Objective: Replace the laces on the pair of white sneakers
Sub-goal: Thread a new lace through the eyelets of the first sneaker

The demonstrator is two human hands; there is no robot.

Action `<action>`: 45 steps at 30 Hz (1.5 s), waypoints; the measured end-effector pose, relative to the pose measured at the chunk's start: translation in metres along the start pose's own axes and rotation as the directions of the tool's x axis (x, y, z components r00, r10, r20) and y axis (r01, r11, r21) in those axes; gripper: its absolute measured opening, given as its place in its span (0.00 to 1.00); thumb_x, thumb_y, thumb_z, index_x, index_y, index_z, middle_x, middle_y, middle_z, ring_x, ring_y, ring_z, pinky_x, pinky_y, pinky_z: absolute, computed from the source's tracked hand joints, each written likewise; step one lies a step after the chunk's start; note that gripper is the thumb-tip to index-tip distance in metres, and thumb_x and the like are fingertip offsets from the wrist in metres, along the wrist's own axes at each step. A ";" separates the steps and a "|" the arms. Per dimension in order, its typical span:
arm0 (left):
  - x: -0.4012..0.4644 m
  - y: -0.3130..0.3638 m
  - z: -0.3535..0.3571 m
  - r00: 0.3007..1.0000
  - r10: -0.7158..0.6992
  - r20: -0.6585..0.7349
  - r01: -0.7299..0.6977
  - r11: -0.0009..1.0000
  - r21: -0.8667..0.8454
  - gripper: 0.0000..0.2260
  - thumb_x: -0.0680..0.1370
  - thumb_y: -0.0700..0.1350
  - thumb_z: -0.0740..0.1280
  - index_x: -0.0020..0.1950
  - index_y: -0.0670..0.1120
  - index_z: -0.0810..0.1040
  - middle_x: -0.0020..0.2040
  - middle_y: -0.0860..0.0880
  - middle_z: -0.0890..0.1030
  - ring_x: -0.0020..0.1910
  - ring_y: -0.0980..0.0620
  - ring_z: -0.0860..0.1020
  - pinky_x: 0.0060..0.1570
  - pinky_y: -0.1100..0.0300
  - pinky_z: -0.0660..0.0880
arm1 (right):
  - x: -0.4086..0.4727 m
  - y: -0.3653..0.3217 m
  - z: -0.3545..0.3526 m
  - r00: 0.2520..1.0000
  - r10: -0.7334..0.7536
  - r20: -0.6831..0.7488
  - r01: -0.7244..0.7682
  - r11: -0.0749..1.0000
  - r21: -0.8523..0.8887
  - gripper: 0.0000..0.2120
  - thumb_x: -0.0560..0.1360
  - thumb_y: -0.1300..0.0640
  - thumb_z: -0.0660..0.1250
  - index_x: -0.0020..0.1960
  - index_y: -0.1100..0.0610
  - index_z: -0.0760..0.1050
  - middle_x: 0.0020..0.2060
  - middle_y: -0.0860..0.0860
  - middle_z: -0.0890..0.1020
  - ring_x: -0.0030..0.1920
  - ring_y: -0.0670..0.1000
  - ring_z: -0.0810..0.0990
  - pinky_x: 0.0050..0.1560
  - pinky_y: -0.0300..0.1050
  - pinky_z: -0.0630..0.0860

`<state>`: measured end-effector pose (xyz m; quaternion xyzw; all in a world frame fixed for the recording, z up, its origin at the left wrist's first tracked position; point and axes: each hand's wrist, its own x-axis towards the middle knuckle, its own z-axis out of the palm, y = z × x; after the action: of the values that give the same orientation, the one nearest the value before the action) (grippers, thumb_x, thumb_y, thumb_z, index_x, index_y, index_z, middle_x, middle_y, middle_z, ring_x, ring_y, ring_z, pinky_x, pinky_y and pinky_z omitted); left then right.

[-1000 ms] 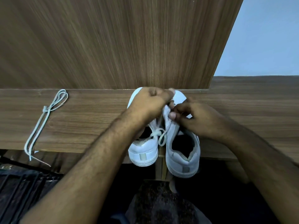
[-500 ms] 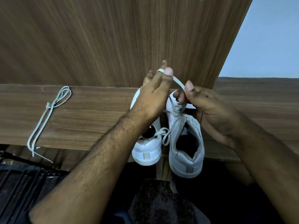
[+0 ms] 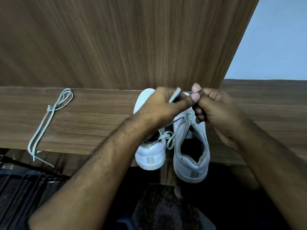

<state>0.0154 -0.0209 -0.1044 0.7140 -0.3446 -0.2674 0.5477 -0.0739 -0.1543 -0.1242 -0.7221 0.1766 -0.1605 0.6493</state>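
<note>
Head view: since a moment ago my left hand (image 3: 159, 107) has dropped to meet my right hand (image 3: 214, 107), both pinching the lace (image 3: 174, 97) above the right sneaker (image 3: 191, 146); unlacing seems underway.

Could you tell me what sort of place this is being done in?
Probably a room at home: a wood-grain shelf against a matching panel, a pale blue wall, and white sneakers beside a spare lace.

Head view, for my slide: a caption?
Both hands, left hand and right hand, work a lace above the right sneaker.
</note>
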 end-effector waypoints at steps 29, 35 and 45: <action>0.015 -0.018 -0.002 0.989 0.020 -0.149 0.030 0.944 0.328 0.06 0.78 0.43 0.71 0.40 0.47 0.83 0.29 0.57 0.81 0.28 0.63 0.76 0.30 0.69 0.71 | -0.001 0.007 -0.027 0.993 -0.106 -0.053 0.049 0.772 -0.634 0.08 0.79 0.50 0.68 0.42 0.50 0.79 0.36 0.45 0.85 0.39 0.47 0.82 0.39 0.41 0.74; 0.019 -0.019 0.005 0.986 -0.001 -0.165 0.066 0.921 0.385 0.06 0.79 0.42 0.69 0.43 0.49 0.83 0.37 0.55 0.85 0.30 0.65 0.77 0.32 0.71 0.73 | -0.009 0.012 -0.031 0.953 0.244 0.180 0.009 0.570 -0.821 0.18 0.69 0.35 0.71 0.51 0.45 0.76 0.41 0.42 0.82 0.43 0.42 0.79 0.48 0.45 0.77; 0.017 -0.017 0.011 0.990 0.009 -0.138 0.057 0.881 0.469 0.05 0.75 0.44 0.75 0.40 0.45 0.86 0.26 0.57 0.79 0.28 0.65 0.76 0.31 0.71 0.72 | 0.003 0.018 -0.023 0.985 0.167 -0.034 -0.128 0.596 -0.793 0.06 0.75 0.54 0.66 0.44 0.53 0.80 0.35 0.47 0.82 0.36 0.48 0.82 0.34 0.41 0.72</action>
<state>0.0210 -0.0375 -0.1237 0.8466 -0.3522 -0.1332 0.3762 -0.0827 -0.1773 -0.1394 -0.9206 0.2741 0.0040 0.2780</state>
